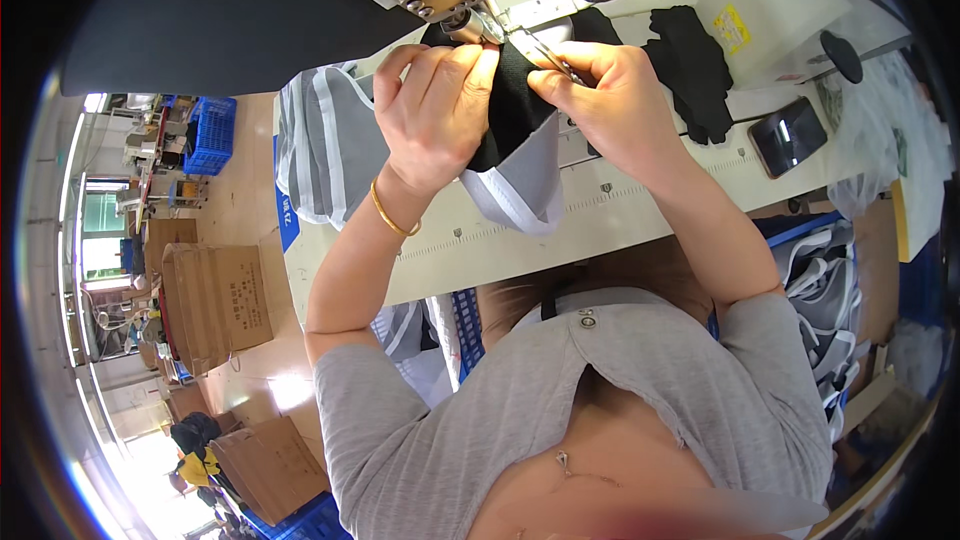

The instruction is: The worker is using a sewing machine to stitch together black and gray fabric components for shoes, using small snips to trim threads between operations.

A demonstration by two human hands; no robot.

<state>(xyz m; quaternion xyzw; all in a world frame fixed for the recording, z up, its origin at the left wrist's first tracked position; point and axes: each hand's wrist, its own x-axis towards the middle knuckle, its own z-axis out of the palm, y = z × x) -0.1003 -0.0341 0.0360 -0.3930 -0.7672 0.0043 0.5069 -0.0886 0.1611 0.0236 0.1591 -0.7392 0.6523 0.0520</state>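
Note:
My left hand (435,105) pinches the edge of a black fabric piece (515,105) right under the presser foot (470,25) of a sewing machine. A gold bangle sits on that wrist. My right hand (600,90) grips the same black fabric from the right and also holds small metal snips (548,55) whose tips point at the needle area. A grey fabric piece with white trim (525,190) hangs joined below the black one, over the table's front edge.
Black fabric pieces (690,70) and a phone (787,135) lie on the white sewing table (600,215) to the right. Grey-and-white striped cloth (325,140) hangs at the left. Cardboard boxes (215,305) and a blue crate (210,135) stand on the floor.

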